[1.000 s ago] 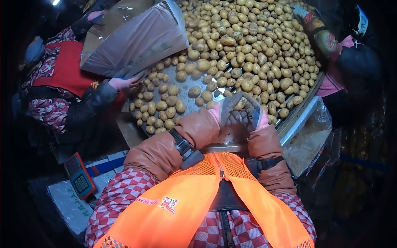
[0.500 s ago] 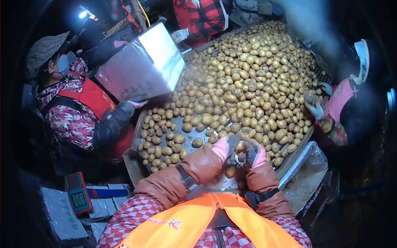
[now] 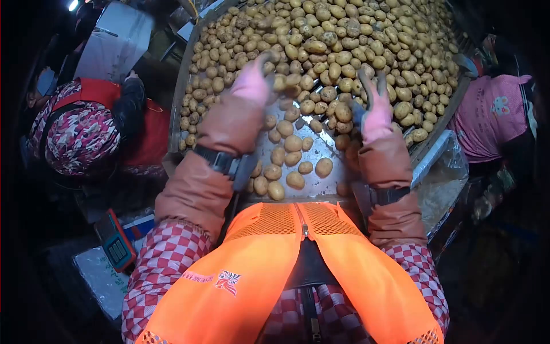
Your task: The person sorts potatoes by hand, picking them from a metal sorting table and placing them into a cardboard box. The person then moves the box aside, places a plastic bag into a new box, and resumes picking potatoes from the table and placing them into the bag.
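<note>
Both my hands wear gloves with pink backs and dark grey fingers. My left hand (image 3: pixel 255 79) reaches over the left part of the potato heap (image 3: pixel 344 40); it is blurred, but its fingers look stretched out among the potatoes. At the right, my right hand (image 3: pixel 375 106) has its fingers spread and pointing away from me, touching potatoes at the heap's near edge. Between my forearms several loose potatoes (image 3: pixel 293 143) lie on the bare metal table surface (image 3: pixel 321 186). Neither hand visibly grips a potato.
A person in a camouflage top and red apron (image 3: pixel 86 132) stands left, beside a white box (image 3: pixel 114 40). Another person's pink sleeve (image 3: pixel 492 112) is at the right. A clear plastic-lined box (image 3: pixel 450 178) adjoins the table's right rim. Lower left is a scale display (image 3: pixel 116 243).
My hands have parted and reached forward, away from my body, onto the heap. My view has tilted down. The white box at the left has moved away from the table.
</note>
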{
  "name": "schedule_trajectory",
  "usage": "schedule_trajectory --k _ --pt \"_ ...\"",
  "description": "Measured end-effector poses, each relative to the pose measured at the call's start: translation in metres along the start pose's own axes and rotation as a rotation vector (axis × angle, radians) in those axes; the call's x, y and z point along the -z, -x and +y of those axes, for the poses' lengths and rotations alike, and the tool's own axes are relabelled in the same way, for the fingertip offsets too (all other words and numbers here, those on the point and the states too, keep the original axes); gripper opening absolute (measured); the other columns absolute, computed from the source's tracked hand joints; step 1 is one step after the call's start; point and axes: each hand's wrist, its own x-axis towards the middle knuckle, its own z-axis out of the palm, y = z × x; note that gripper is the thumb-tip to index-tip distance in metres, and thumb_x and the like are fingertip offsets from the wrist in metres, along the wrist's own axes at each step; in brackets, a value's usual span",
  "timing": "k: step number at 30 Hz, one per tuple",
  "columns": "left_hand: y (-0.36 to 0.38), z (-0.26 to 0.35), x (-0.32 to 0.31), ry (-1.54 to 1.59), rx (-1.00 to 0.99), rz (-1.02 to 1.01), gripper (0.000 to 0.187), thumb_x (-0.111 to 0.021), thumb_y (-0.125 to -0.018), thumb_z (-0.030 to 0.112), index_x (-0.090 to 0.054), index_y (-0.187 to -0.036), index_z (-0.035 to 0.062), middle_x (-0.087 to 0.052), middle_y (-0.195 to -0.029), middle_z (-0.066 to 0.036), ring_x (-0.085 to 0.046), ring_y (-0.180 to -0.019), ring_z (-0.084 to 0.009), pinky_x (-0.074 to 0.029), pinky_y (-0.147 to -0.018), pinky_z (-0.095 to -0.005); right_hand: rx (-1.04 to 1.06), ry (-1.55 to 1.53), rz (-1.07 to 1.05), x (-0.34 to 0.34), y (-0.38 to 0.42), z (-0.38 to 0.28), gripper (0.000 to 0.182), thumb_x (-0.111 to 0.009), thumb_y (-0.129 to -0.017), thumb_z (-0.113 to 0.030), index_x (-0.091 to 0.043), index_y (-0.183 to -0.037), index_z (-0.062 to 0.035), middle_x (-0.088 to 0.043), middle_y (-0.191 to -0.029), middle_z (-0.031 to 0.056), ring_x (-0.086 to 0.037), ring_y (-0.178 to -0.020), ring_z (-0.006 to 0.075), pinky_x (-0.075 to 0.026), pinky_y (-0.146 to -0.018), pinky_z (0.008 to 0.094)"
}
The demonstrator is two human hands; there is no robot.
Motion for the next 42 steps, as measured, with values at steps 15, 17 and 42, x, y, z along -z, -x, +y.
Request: schedule_trajectory --k 15,17,42 --pt "0.067 -0.040 -0.056 -0.255 -0.092 -0.275 0.030 -0.052 -0.095 0.022 -0.066 -0.118 0.0103 -0.068 -0.108 -0.020 -0.066 -0.100 -0.0377 -0.052 -0.086 -0.0457 -0.030 0.328 -1.095 -0.116 0.052 -0.066 0.052 -0.069 -0.083 -0.015 -0.053 -0.133 -0.0132 -0.056 -0.129 0.0213 -0.063 -0.114 0.0363 -0.052 -0.097 0.0435" --pt "0.052 -0.025 -0.067 -0.280 -0.036 -0.340 0.031 -0.048 -0.098 0.021 -0.063 -0.122 0.0091 -0.067 -0.113 -0.021 -0.065 -0.103 -0.0386 -0.052 -0.088 -0.0463 -0.046 0.351 -1.103 -0.127 0.053 -0.059 0.056 -0.070 -0.081 -0.015 -0.051 -0.134 -0.0135 -0.054 -0.131 0.0217 -0.063 -0.114 0.0370 -0.052 -0.097 0.0446" --pt "0.136 -0.021 -0.100 0.431 0.006 -0.528 0.037 -0.068 -0.092 0.030 -0.065 -0.119 0.0051 -0.069 -0.110 -0.020 -0.067 -0.101 -0.0323 -0.052 -0.089 -0.0386 -0.747 -1.573 -0.303 -0.025 0.077 0.045 0.057 -0.063 -0.098 -0.032 -0.043 -0.146 -0.0082 -0.062 -0.115 0.0088 -0.059 -0.079 0.0119 -0.043 -0.049 0.0209"
